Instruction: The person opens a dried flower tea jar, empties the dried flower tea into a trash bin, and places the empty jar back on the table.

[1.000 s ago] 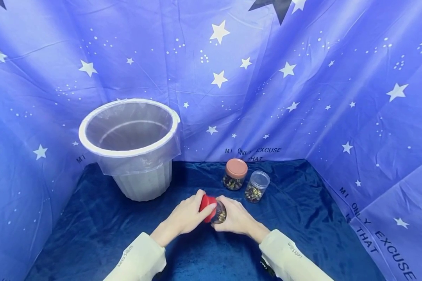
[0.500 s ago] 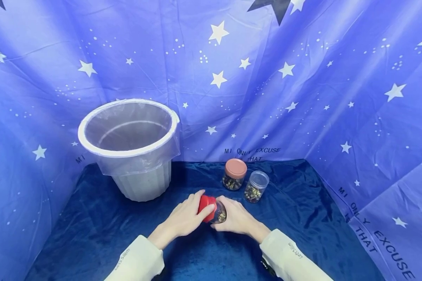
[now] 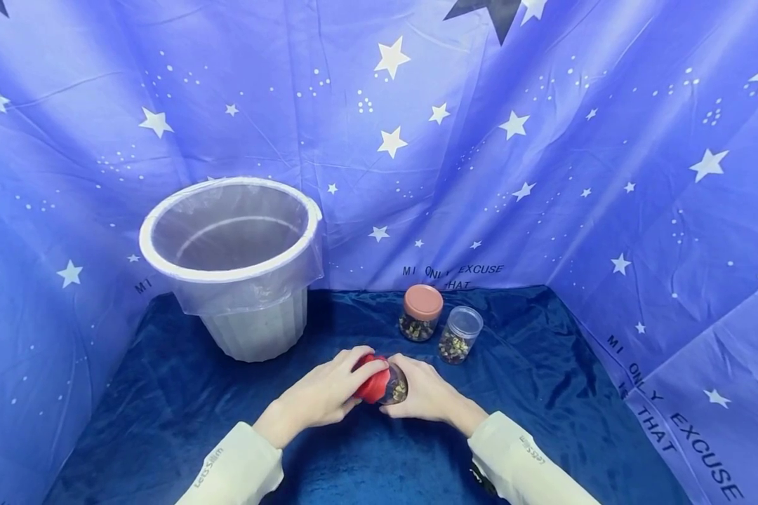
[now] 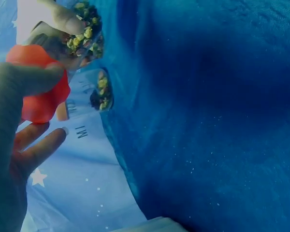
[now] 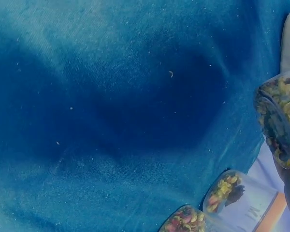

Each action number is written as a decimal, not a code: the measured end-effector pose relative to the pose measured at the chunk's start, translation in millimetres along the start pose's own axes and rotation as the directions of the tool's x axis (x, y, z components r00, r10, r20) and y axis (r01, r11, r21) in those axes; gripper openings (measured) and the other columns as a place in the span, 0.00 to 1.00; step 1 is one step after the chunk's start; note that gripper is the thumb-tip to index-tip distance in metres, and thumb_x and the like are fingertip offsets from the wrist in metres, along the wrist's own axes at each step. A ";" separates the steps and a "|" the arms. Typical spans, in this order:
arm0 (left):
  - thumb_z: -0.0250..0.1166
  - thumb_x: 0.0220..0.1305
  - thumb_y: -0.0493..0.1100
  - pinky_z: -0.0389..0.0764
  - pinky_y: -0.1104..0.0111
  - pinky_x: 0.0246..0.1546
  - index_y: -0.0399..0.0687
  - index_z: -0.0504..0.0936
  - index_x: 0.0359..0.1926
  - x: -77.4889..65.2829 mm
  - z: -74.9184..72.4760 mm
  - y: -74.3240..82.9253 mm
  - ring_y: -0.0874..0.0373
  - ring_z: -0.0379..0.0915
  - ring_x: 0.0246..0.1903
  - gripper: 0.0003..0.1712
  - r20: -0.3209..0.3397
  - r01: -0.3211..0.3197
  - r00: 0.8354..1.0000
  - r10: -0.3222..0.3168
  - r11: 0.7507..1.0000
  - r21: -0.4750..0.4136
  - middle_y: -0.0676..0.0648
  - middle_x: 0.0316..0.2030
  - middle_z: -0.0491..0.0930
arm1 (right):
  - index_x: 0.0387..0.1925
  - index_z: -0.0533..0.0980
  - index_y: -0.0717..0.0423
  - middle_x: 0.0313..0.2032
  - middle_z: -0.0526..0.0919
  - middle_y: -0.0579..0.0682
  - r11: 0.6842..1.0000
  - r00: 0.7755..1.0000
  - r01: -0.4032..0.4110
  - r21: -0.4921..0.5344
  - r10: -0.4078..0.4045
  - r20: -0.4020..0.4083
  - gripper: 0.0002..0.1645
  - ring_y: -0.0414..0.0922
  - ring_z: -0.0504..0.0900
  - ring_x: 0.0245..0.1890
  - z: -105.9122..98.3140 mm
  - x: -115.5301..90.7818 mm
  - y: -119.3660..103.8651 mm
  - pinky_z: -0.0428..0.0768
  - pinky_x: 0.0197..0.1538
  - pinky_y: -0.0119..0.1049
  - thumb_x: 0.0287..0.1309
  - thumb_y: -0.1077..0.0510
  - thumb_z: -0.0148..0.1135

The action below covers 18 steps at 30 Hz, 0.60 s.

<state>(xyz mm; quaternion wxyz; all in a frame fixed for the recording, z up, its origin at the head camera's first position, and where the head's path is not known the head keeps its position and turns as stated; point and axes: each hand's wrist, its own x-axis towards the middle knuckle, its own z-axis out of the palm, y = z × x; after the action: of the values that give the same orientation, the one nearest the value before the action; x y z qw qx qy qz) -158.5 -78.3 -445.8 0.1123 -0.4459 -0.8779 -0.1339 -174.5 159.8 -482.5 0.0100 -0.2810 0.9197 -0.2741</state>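
Both hands work on one clear jar (image 3: 394, 391) of dried flower buds with a red lid (image 3: 374, 387), tilted sideways above the blue cloth. My left hand (image 3: 322, 389) grips the scalloped lid; in the left wrist view its thumb lies across the red lid (image 4: 41, 104) and the fingers are on the far side. My right hand (image 3: 431, 391) holds the jar's body, thumb and fingers around it. The right wrist view shows the jar's base (image 5: 278, 128) at the right edge, with most of the hand out of sight.
Behind the hands stand a jar with a salmon-coloured lid (image 3: 423, 303) and a jar with a clear lid (image 3: 461, 337), both part filled with dried flowers. A white bin (image 3: 255, 326) with a plastic liner stands at the back left. Starry blue curtains (image 3: 379, 203) enclose the cloth.
My left hand has turned on the red lid: its wrist and sleeve have swung down and left, and the thumb now lies higher across the lid. The right hand stays almost still.
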 end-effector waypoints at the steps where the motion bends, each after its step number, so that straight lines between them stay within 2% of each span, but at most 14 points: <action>1: 0.71 0.56 0.42 0.82 0.61 0.52 0.56 0.66 0.67 -0.5 1.2 -0.1 0.51 0.77 0.54 0.38 -0.014 -0.019 1.000 0.019 1.000 0.022 0.44 0.62 0.70 | 0.48 0.73 0.45 0.38 0.82 0.38 1.000 1.000 0.000 -0.003 0.000 0.005 0.36 0.36 0.79 0.36 0.5 -0.3 0.1 0.80 0.40 0.31 0.35 0.41 0.79; 4: 0.72 0.56 0.42 0.83 0.63 0.51 0.55 0.68 0.65 -1.1 3.6 -0.1 0.54 0.77 0.52 0.37 -0.048 -0.043 0.998 0.045 0.998 0.046 0.46 0.59 0.71 | 0.48 0.73 0.45 0.38 0.81 0.37 1.000 1.000 -0.001 -0.003 0.001 0.013 0.37 0.35 0.79 0.36 1.1 -1.6 0.0 0.80 0.40 0.31 0.35 0.41 0.79; 8: 0.73 0.57 0.47 0.83 0.63 0.50 0.54 0.68 0.65 -1.6 4.2 -0.5 0.55 0.78 0.50 0.36 -0.047 -0.033 0.998 0.033 0.999 0.007 0.47 0.58 0.72 | 0.48 0.73 0.47 0.38 0.81 0.37 1.000 1.000 -0.001 -0.001 0.001 0.017 0.37 0.35 0.79 0.36 0.8 -3.1 -0.5 0.80 0.40 0.30 0.35 0.41 0.79; 13: 0.70 0.59 0.53 0.83 0.64 0.49 0.52 0.68 0.66 -2.8 4.6 0.2 0.55 0.79 0.47 0.37 -0.011 0.029 0.999 -0.030 0.996 -0.079 0.47 0.54 0.74 | 0.49 0.73 0.47 0.39 0.82 0.38 1.000 0.999 -0.005 0.009 0.005 0.037 0.37 0.35 0.79 0.36 2.4 -3.5 0.1 0.80 0.40 0.30 0.35 0.42 0.78; 18: 0.69 0.59 0.57 0.84 0.66 0.44 0.50 0.69 0.66 -3.1 6.7 3.0 0.57 0.80 0.42 0.37 0.035 0.141 0.990 -0.137 0.977 -0.163 0.48 0.49 0.77 | 0.50 0.74 0.47 0.40 0.82 0.38 1.000 0.999 -0.005 0.005 0.004 0.048 0.38 0.34 0.79 0.36 4.8 -3.6 1.0 0.80 0.40 0.30 0.35 0.43 0.79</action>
<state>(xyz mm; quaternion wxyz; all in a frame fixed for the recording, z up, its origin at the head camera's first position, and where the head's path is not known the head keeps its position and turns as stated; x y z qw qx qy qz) -154.7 -76.6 -452.7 0.0548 -0.3929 -0.8940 -0.2083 -171.1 160.0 -487.6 0.0334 -0.2855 0.9192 -0.2693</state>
